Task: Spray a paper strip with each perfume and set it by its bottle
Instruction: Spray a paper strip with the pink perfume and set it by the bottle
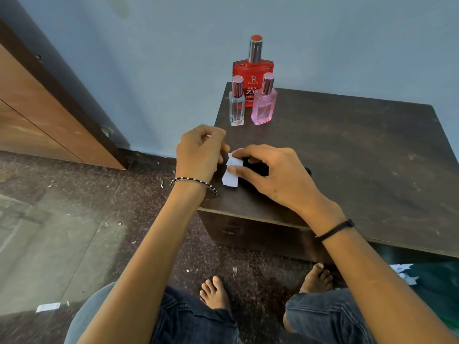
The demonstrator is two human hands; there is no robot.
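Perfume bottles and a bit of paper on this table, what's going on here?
A seated person works at a dark table. The right hand pinches a white paper strip between thumb and forefinger; the left hand, fingers curled, meets its upper edge, though whether it grips is unclear. A red bottle, a clear bottle and a pink bottle stand untouched at the table's far left corner. No strip lies beside them yet.
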